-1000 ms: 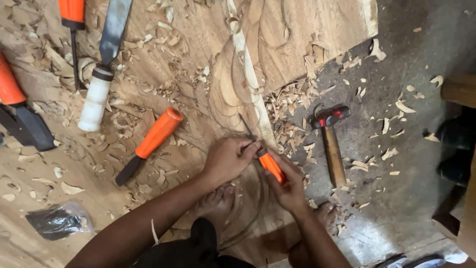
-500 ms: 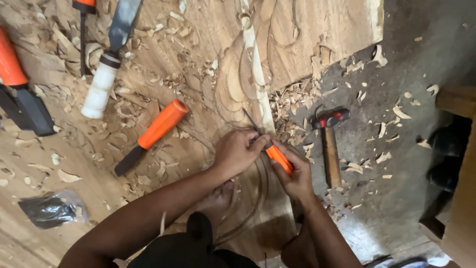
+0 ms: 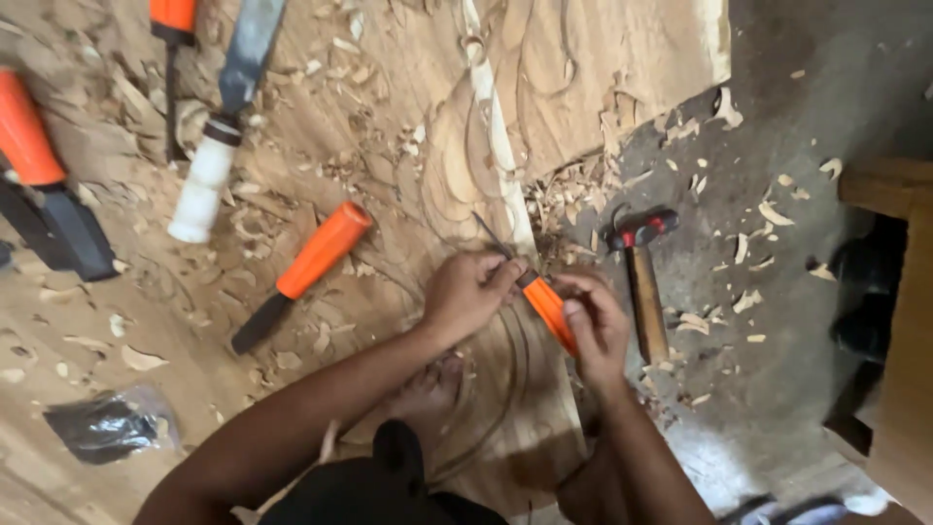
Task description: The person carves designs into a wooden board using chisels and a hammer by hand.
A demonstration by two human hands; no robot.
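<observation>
Both my hands hold one orange-handled chisel over a carved wooden panel. My left hand pinches the thin metal shaft near the blade, whose tip rests on the carved relief beside a pale raised ridge. My right hand wraps the orange handle from behind. A bare foot rests on the panel below my hands.
Loose tools lie on the panel: an orange-handled chisel, a white-handled chisel, two more orange-handled ones at far left and top left. A hammer lies on the grey floor among wood chips. A black plastic bag sits at bottom left.
My hands and the chisel stay in nearly the same spot on the carving; only the view has shifted slightly. The loose tools have not moved.
</observation>
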